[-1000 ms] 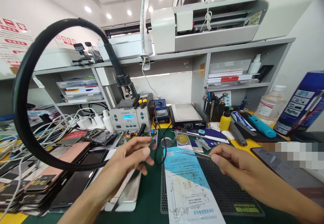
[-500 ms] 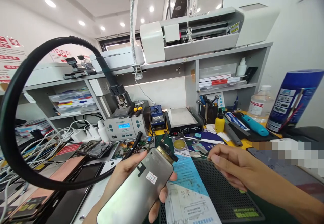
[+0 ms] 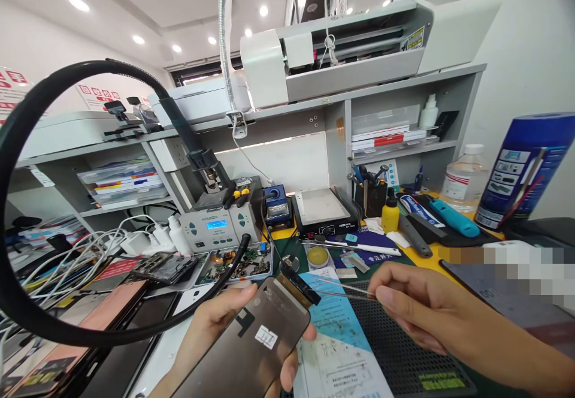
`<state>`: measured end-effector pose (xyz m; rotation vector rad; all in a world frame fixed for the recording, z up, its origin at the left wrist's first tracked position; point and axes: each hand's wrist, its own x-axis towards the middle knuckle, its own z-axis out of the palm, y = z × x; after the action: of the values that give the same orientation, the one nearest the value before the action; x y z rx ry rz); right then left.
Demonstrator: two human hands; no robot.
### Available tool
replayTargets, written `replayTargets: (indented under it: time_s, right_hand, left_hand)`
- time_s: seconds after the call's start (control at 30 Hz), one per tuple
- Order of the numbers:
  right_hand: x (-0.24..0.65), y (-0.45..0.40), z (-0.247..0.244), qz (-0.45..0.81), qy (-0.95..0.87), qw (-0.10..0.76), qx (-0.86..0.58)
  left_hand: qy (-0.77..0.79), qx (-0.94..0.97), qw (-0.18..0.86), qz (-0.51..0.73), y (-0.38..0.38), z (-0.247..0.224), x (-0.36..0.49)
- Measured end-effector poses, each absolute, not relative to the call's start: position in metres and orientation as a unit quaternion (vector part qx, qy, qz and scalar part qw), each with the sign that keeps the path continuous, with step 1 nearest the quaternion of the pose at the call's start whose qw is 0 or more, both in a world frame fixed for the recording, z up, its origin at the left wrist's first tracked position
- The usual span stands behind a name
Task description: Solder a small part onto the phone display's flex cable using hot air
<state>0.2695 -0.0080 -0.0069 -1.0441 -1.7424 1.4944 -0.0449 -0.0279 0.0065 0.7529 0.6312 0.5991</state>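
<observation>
My left hand (image 3: pixel 209 320) is closed around a phone screen (image 3: pixel 251 350), its grey back facing up. A small white label (image 3: pixel 266 337) and a black mark sit on that back. At its top end a flex cable (image 3: pixel 299 284) with a dark strip sticks out. The screen is tilted, and its lower end runs out of the frame. My right hand (image 3: pixel 417 308) pinches thin metal tweezers (image 3: pixel 345 292), whose two slim prongs point left towards the flex cable. Whether the tips touch it, I cannot tell.
Below lies a blue-and-white sheet (image 3: pixel 335 350) beside a black perforated mat (image 3: pixel 404 344). A black hose (image 3: pixel 58 332) loops around the left. Behind stand a hot-air station (image 3: pixel 220 227), a heating plate (image 3: pixel 323 212) and a yellow bottle (image 3: pixel 390 215). Phone parts (image 3: pixel 121 302) lie at left.
The screen has tilted, so its back looks darker and sits slightly lower. The tweezers' prongs now show more clearly near the flex cable. The whole view has shifted a little.
</observation>
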Motion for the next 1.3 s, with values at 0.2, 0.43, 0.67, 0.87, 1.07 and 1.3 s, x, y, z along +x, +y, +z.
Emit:
replayTargets:
  time_s: [0.2, 0.43, 0.67, 0.87, 1.07, 1.3]
  right_hand:
    - [0.269, -0.009, -0.005, 0.550, -0.668, 0.298, -0.403]
    - [0.269, -0.011, -0.002, 0.549, -0.676, 0.284, -0.400]
    - [0.268, -0.007, -0.003, 0.576, -0.661, 0.286, -0.386]
    - [0.272, -0.008, -0.008, 0.579, -0.664, 0.289, -0.374]
    - [0.276, -0.003, -0.017, 0.634, -0.600, 0.344, -0.346]
    - [0.286, -0.001, 0.000, 0.702, -0.408, 0.485, -0.325]
  left_hand:
    - [0.326, 0.378, 0.785, 0.367, -0.036, 0.011, -0.043]
    - [0.246, 0.351, 0.847, 0.314, -0.033, 0.001, -0.044]
    - [0.237, 0.331, 0.868, 0.285, -0.030, -0.010, -0.050]
    - [0.229, 0.358, 0.849, 0.314, -0.031, -0.011, -0.049]
    - [0.239, 0.354, 0.842, 0.329, -0.033, -0.009, -0.052]
    - [0.263, 0.342, 0.841, 0.327, -0.032, -0.004, -0.049]
